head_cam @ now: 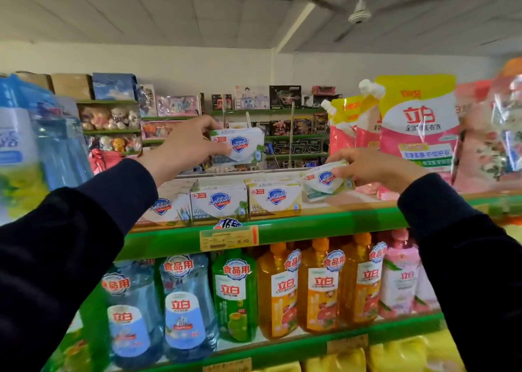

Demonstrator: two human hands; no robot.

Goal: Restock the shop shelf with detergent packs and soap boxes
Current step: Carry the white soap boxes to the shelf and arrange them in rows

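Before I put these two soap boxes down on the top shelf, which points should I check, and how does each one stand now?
1. Left hand holds its soap box firmly: ok, fingers wrap its left end.
2. Right hand holds the second soap box: ok, though the box is tilted.
3. Free space on the top shelf right of the yellow box: ok, bare board shows there.
4. Row of soap boxes below the left hand sits flat for stacking: ok.
5. Detergent pouches beside the right hand stand steady: cannot tell.
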